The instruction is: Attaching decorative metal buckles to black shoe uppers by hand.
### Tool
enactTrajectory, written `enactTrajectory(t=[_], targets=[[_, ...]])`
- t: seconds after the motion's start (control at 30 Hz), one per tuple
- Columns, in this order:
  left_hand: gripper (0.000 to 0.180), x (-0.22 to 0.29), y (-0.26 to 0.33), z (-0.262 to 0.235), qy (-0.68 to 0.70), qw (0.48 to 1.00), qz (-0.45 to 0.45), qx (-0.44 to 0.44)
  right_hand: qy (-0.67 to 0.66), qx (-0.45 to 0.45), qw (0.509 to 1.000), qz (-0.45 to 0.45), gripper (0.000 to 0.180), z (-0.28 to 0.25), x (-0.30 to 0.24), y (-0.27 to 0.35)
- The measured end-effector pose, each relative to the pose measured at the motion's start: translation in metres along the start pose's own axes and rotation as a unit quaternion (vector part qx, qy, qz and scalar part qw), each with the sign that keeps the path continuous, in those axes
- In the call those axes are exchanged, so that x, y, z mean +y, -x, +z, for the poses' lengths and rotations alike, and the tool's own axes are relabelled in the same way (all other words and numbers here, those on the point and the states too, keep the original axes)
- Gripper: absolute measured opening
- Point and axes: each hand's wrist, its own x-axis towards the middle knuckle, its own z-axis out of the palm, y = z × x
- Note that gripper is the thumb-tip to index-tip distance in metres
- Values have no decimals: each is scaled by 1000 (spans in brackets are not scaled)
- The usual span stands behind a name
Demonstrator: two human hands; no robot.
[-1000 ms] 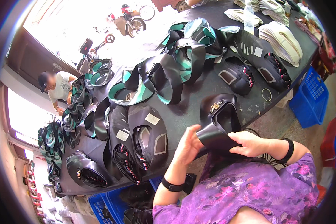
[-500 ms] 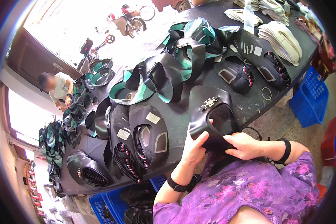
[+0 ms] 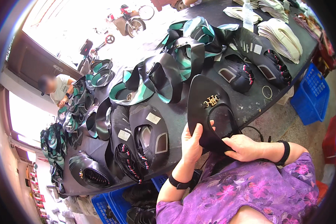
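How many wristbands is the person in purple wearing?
2: a black left wristband near the left hand, and a black right wristband near the right hand. Both hands hold the black shoe piece. None seem hidden.

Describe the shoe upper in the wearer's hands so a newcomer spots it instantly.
Find the dark table, then the purple floral top at its edge. Just above that, the left hand and right hand grip a black shoe upper. Unlike the gold-trimmed stack at lower left, it is a single piece, held up.
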Motion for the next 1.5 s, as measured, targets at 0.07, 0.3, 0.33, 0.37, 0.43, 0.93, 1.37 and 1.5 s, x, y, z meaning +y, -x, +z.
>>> enactTrajectory(t=[0.07,0.3,0.33,0.37,0.43,0.93,1.37,1.5], targets=[[20,0,-1,3,9,999,38,17,-2,-14,1000,16,41,-1,-1,-1],[21,13,-4,-33,33,999,8,-39,-87,235,966,-70,47,-51,6,-17],[21,15,-3,-32,29,999,8,-43,-150,273,948,-65,55,-62,20,-23],[22,17,-2,-30,18,998,9,-57,-212,261,942,-19,67,-73,30,-29],[23,18,-4,-25,1,996,0,-93,-449,100,888,20,79,-89,65,-43],[46,55,-4,-30,-75,997,-23,-28,-611,-170,773,11,46,-79,48,-64],[27,124,29,27,-537,779,159,-282,-162,-265,922,-233,58,-147,-53,-58],[33,123,22,19,-510,788,153,-309,-130,-329,904,-238,54,-149,-49,-63]])
